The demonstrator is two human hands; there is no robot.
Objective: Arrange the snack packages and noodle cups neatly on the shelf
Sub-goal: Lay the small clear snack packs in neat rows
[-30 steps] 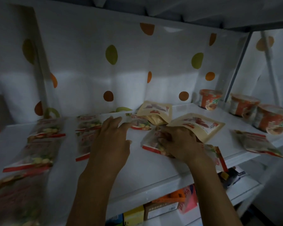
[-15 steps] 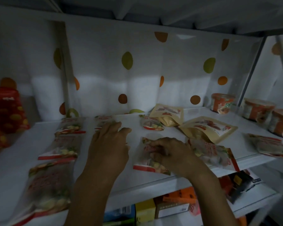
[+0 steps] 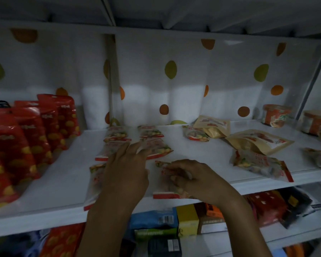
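Lower shelf: boxes, a yellow box (image 3: pixel 186 218) among them, are sitting packed together beneath your arms.
Right hand: you are curling your right hand (image 3: pixel 193 179) over a clear snack packet (image 3: pixel 164 194) and gripping it. It is lying flat near the front edge of the white shelf (image 3: pixel 63 179), with pale and yellow pieces showing through its film.
Left hand: you are laying your left hand (image 3: pixel 126 169) flat, fingers straight, gripping nothing. It is covering part of a front-left packet (image 3: pixel 95 179), fingertips touching a middle packet (image 3: pixel 158 150).
Right side: a loose packet (image 3: pixel 259 162) is lying near the front edge, showing yellow and green pieces.
Left side: red pouches (image 3: pixel 35 130) are standing upright in a row.
Behind: kraft pouches (image 3: pixel 258 141) are lying flat, hiding their contents.
Far right: noodle cups (image 3: pixel 275 115) are standing with lids on, hiding their contents.
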